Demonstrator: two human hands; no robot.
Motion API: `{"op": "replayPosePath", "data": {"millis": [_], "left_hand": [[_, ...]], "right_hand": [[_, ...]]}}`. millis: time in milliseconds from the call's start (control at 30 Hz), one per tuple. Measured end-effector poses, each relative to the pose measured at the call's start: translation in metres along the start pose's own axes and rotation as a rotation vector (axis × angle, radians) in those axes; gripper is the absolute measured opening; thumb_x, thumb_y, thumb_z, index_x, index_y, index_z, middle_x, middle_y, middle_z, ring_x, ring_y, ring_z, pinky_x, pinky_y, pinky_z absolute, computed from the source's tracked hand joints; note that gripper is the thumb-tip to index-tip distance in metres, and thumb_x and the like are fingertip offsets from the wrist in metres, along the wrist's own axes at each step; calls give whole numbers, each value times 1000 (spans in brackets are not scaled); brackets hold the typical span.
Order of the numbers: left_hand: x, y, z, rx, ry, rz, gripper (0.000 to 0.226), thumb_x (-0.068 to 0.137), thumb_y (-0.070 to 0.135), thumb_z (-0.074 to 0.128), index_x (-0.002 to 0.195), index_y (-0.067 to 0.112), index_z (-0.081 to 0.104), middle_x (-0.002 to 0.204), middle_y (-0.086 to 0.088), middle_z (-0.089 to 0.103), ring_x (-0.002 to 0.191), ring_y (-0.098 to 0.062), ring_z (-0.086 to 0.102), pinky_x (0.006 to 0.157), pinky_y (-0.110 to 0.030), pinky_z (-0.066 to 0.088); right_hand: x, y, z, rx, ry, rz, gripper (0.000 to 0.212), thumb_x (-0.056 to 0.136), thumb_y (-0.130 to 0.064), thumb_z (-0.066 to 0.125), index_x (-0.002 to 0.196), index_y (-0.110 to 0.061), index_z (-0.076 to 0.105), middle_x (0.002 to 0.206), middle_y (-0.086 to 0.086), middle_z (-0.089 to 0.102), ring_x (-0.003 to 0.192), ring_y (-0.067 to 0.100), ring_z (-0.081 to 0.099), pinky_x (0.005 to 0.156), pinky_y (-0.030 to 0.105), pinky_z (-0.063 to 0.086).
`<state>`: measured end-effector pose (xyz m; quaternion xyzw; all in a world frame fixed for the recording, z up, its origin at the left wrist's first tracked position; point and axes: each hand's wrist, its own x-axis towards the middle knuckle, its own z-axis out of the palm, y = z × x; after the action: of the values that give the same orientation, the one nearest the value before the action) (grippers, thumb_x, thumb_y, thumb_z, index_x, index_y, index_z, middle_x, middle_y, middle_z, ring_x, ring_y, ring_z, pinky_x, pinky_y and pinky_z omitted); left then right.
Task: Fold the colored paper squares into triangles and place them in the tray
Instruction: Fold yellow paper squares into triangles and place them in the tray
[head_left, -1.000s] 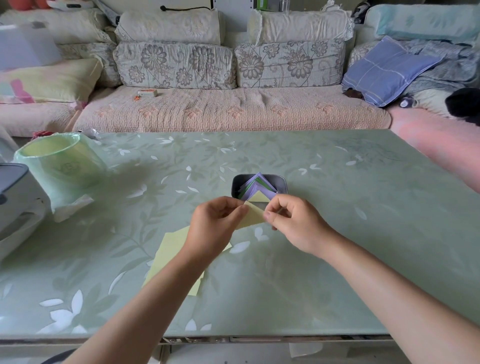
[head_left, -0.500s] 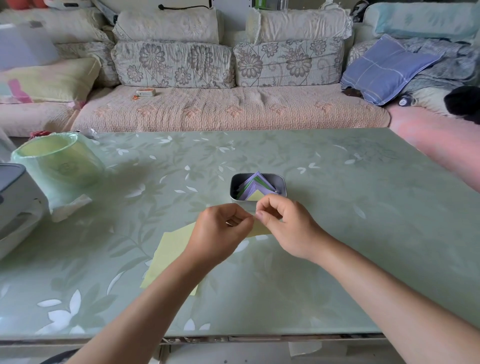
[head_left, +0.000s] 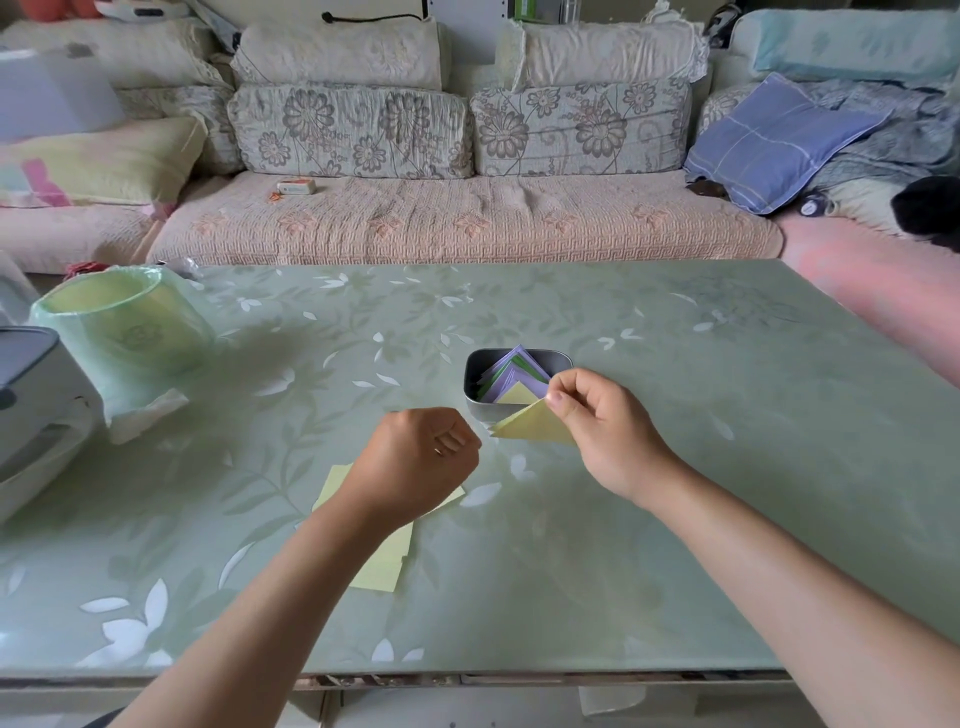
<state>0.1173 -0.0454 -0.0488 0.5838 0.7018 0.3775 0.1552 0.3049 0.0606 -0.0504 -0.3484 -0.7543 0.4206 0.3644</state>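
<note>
while right hand (head_left: 605, 431) pinches a yellow paper triangle (head_left: 535, 426) by the metal tray (head_left: 470, 375), left hand (head_left: 415, 462) curled, empty

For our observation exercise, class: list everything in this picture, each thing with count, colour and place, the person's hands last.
yellow triangle: one, pale yellow, held at the tray's near edge
tray: one, grey, table centre
folded triangles: several, purple, green, yellow, in the tray
paper squares: count unclear, yellow, flat under the left forearm
table: one, green, leaf pattern
bin: one, green liner, table left
appliance: one, grey, left edge
sofa: one, beige-pink, behind the table
pillow: one, blue checked, sofa right
left hand: one, curled, empty, above the squares
right hand: one, pinching the yellow triangle
</note>
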Motion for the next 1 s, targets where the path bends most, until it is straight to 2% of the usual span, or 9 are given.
{"op": "replayPosePath", "data": {"millis": [100, 167, 267, 400, 467, 533, 667, 800, 1000], "left_hand": [[-1, 5, 4, -98, 51, 28, 9, 84, 16, 70, 90, 21, 74, 82, 13, 72, 79, 1, 66, 69, -8, 48], [-1, 7, 11, -98, 78, 104, 15, 83, 24, 75, 97, 26, 73, 85, 15, 68, 83, -4, 64, 70, -12, 48], [0, 7, 22, 27, 129, 215, 14, 83, 30, 77, 96, 30, 72, 88, 13, 59, 83, -6, 57, 70, -7, 39], [3, 5, 27, 64, 173, 254, 7, 83, 30, 78, 90, 29, 75, 93, 9, 55, 86, -3, 55, 72, -6, 37], [4, 9, 28, -4, 160, 208, 3, 83, 26, 78, 83, 27, 75, 90, 9, 59, 83, -3, 58, 69, -7, 39], [2, 12, 28, -117, 133, 94, 11, 84, 24, 77, 76, 30, 73, 87, 12, 64, 77, -1, 61, 65, -9, 42], [1, 16, 29, -234, 63, -53, 10, 86, 23, 75, 76, 24, 73, 74, 16, 68, 63, 4, 61, 59, -10, 42], [-3, 19, 28, -242, 26, -37, 11, 88, 17, 71, 77, 19, 69, 58, 21, 61, 53, 4, 52, 56, -7, 37], [-4, 20, 30, -287, 113, -28, 15, 87, 14, 69, 74, 19, 68, 60, 16, 61, 55, 0, 53, 56, -14, 40]], "right_hand": [[-2, 0, 4, -7, -78, 0, 20, 99, -12, 58, 81, -18, 61, 66, -14, 50, 59, 1, 40, 59, 14, 35], [-4, 0, 8, -22, -127, 4, 20, 99, -13, 60, 80, -21, 63, 68, -16, 54, 62, 1, 44, 62, 13, 38], [-5, 0, 11, -31, -164, 8, 19, 98, -16, 61, 81, -23, 63, 70, -13, 53, 63, 4, 42, 61, 17, 37], [-5, 1, 9, -49, -184, 10, 18, 97, -20, 63, 80, -25, 64, 69, -10, 52, 61, 7, 40, 59, 22, 36], [-6, 0, 9, -45, -176, 8, 18, 97, -19, 63, 80, -25, 64, 67, -13, 53, 60, 6, 41, 59, 21, 36], [-7, -1, 9, -37, -150, 7, 16, 96, -17, 64, 81, -23, 65, 66, -18, 56, 59, 4, 43, 59, 18, 38], [-8, -3, 12, -49, -128, 12, 16, 94, -13, 64, 80, -21, 66, 64, -21, 56, 57, 1, 44, 59, 13, 37], [-9, -2, 12, -88, -164, 2, 18, 93, -11, 61, 78, -20, 63, 63, -21, 54, 60, 0, 46, 62, 12, 39], [-8, -2, 10, -92, -149, 14, 18, 93, -12, 62, 76, -18, 63, 59, -20, 53, 57, 1, 45, 59, 12, 39]]}}
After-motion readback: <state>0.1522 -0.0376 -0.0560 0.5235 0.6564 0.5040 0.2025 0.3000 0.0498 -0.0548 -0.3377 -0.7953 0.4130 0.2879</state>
